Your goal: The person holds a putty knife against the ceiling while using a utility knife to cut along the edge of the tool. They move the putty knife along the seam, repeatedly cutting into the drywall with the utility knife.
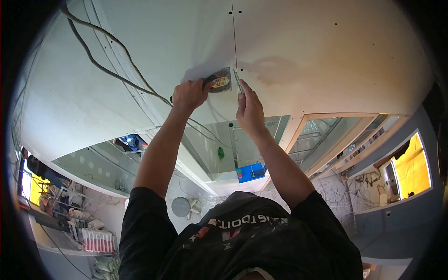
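Both my arms reach up to a white plasterboard panel, which has a dark straight seam and several screw holes. My left hand is closed around the handle of a putty knife. Its wide grey-smeared blade, with a yellow label, lies close to the left side of the seam. In my right hand is a thin metal blade, seen nearly edge-on beside the seam; its handle is hidden by my fingers. The two blades are a small gap apart.
Loose cables hang across the panel and pass by my left forearm. Below are a blue box, a green bottle and a round grey bucket. Timber framing edges an opening at right. Debris and wires cover the floor.
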`<control>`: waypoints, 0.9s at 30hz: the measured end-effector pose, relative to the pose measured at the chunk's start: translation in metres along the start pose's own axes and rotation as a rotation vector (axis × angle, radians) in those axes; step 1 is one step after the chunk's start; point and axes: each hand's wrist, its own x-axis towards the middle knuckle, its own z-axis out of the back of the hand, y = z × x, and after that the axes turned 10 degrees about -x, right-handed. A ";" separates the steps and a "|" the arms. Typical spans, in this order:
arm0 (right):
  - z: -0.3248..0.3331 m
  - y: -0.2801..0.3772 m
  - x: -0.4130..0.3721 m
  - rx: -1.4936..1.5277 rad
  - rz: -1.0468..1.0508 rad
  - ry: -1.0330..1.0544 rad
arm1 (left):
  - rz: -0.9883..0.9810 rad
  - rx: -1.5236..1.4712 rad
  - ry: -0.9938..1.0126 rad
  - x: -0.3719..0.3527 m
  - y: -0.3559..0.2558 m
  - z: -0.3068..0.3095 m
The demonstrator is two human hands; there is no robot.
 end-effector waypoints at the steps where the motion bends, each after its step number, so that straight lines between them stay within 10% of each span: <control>1: -0.001 -0.001 0.001 -0.002 0.008 -0.003 | 0.009 0.007 0.019 0.001 0.000 0.001; 27: -0.020 0.005 -0.001 -0.100 0.009 0.041 | 0.076 -0.005 0.089 0.003 -0.006 0.008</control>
